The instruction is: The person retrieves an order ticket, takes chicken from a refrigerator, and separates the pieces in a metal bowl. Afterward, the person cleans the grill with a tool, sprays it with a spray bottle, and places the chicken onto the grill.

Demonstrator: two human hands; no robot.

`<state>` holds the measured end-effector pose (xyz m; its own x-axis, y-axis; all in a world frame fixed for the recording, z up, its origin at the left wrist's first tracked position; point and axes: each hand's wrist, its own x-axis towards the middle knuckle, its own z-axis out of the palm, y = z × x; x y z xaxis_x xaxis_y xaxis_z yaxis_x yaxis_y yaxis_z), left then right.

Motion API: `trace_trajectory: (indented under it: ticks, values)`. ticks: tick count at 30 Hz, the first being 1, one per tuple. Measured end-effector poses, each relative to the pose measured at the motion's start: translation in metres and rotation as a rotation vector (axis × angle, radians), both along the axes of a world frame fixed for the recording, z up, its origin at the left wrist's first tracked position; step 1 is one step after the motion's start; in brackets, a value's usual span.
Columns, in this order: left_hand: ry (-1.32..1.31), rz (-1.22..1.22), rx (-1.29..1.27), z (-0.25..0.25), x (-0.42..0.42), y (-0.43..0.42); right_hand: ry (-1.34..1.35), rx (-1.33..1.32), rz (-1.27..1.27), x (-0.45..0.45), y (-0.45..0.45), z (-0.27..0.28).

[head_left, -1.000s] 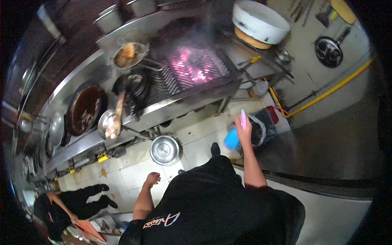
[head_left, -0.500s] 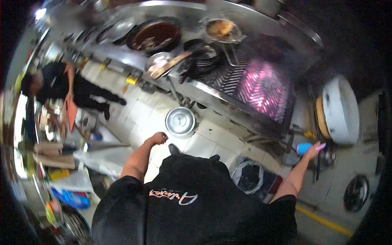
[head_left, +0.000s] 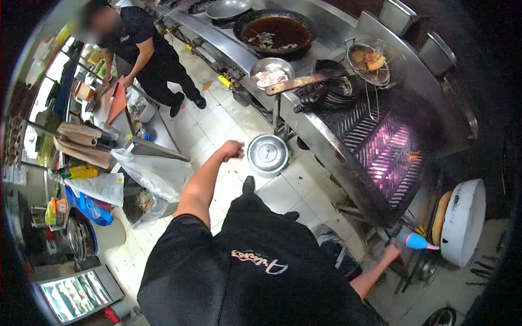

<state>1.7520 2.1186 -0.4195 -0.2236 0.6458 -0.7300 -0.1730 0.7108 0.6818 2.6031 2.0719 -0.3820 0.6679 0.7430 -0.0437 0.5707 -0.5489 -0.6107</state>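
Note:
My left hand (head_left: 232, 150) hangs over the tiled floor beside a lidded silver pot (head_left: 267, 154), apart from it. Its fingers look loosely curled, smeared by motion, with nothing visible in them. My right hand (head_left: 392, 251), far to the right, is close to the lower end of a blue squeeze bottle (head_left: 417, 241) with a pink tip. Its fingers are partly hidden, and whether they touch the bottle is unclear. Close to that bottle stands a large white pot (head_left: 464, 223).
A glowing grill (head_left: 390, 157) runs along the right. Behind it are a frying strainer (head_left: 370, 61), a wide pan of dark oil (head_left: 276, 31) and a bowl of pale pieces (head_left: 271, 73). A co-worker (head_left: 145, 49) bends over an orange board (head_left: 116, 102). Plastic bags (head_left: 155, 171) lie left.
My view has swung, so the stove sits farther right and the co-worker shows closer. My right hand, earlier overlapping the bottle near its pink tip, is now by its lower end.

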Motion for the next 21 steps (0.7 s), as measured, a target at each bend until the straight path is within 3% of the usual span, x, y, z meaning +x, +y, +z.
trace_trajectory:
  ticks: [1,3,4,9,12,13,14,15,16,17,19,20,21]
  values:
    - [-0.018,0.037,0.061,0.003,-0.005,0.029,-0.103,-0.193,0.038,-0.032,-0.007,-0.007]
    - [0.016,0.042,0.194,0.006,-0.016,0.089,0.21,0.092,0.091,-0.065,-0.035,-0.076]
    - [0.038,0.08,0.27,0.004,-0.021,0.118,0.277,0.047,0.077,-0.087,-0.043,-0.07]
    - [0.007,0.221,0.471,-0.006,-0.041,0.225,0.461,-0.107,0.075,-0.226,-0.059,0.01]
    - [0.001,0.15,0.466,-0.015,-0.066,0.261,0.371,-0.165,0.213,-0.294,-0.045,0.075]
    - [-0.006,0.184,0.478,-0.032,-0.07,0.274,0.254,-0.108,0.402,-0.295,-0.041,0.073]
    - [0.121,0.169,0.419,-0.009,-0.066,0.271,0.194,-0.146,0.334,-0.309,-0.04,0.077]
    - [0.158,0.103,0.54,-0.021,-0.071,0.274,0.213,-0.148,0.324,-0.35,-0.029,0.114]
    - [-0.127,0.242,0.629,-0.02,-0.071,0.273,0.19,-0.189,0.326,-0.383,-0.022,0.144]
    - [-0.026,0.26,0.579,-0.001,-0.064,0.266,0.174,-0.228,0.342,-0.405,-0.016,0.161]
    - [0.061,0.236,0.574,-0.016,-0.075,0.252,0.188,-0.18,0.507,-0.411,-0.012,0.144]
    - [0.112,0.235,0.749,-0.044,-0.082,0.243,0.161,-0.184,0.57,-0.426,-0.006,0.154]
    - [0.229,0.224,0.73,-0.017,-0.076,0.217,0.132,-0.188,0.635,-0.444,0.001,0.168]
